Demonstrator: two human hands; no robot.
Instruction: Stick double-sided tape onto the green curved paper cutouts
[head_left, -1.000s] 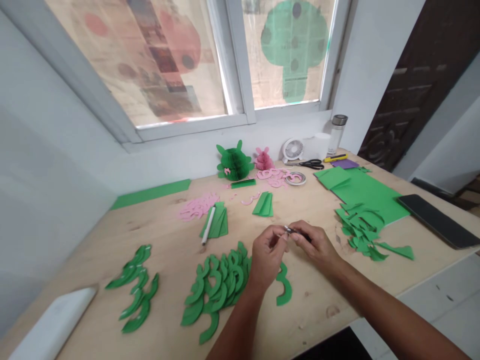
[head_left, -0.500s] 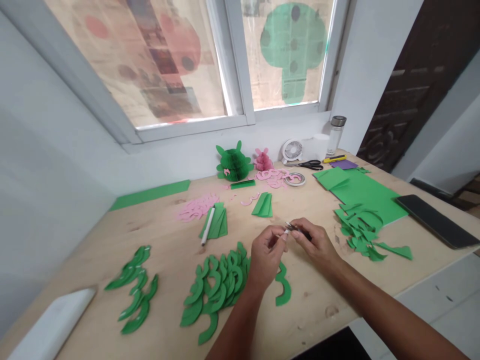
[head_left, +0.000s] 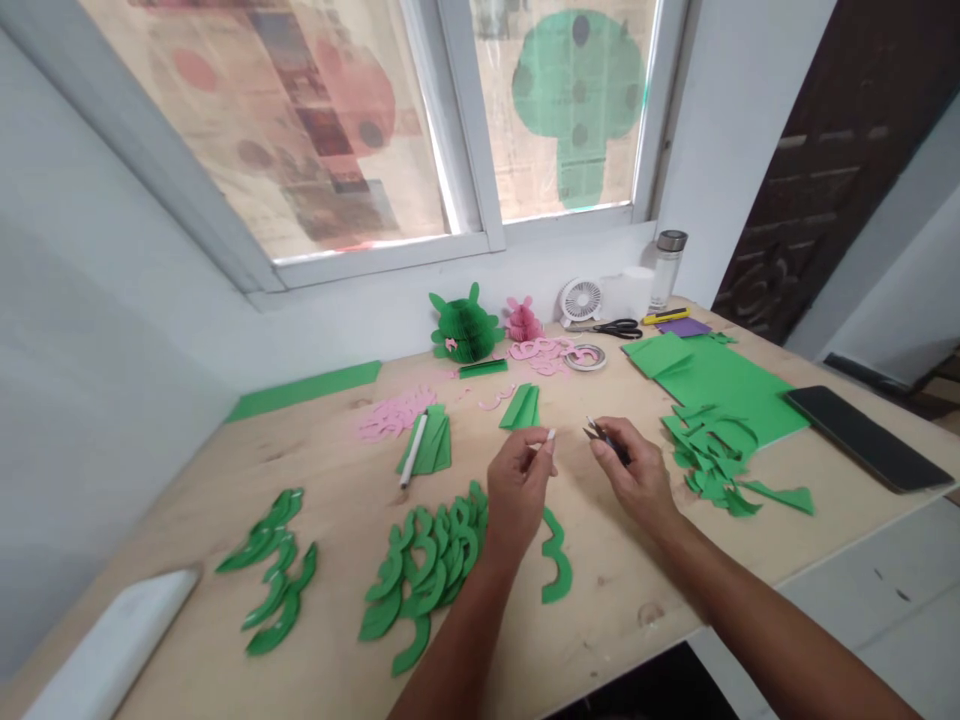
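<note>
My left hand [head_left: 519, 480] pinches a small white strip of tape [head_left: 552, 435] between thumb and fingertips. To its right, my right hand [head_left: 636, 468] is closed around small dark scissors [head_left: 598, 433], their blade tips parted and pointing left. A tiny white piece shows at the blades. The two hands are a short gap apart above the wooden table. Below them lies a single wavy green paper cutout [head_left: 556, 565]. Left of my left wrist is a pile of similar green cutouts [head_left: 424, 560], partly covered by the forearm.
More green pieces with white strips [head_left: 281, 585] lie at the left. A tape roll [head_left: 585, 357], black scissors [head_left: 619, 328], a fan [head_left: 582, 299] and a bottle [head_left: 667, 270] stand towards the wall. Green scraps [head_left: 712, 460] and a phone [head_left: 866, 437] are at the right.
My hands have moved apart: the scissors have come away rightward from the white strip, which stays in my left fingers. The view has shifted slightly.
</note>
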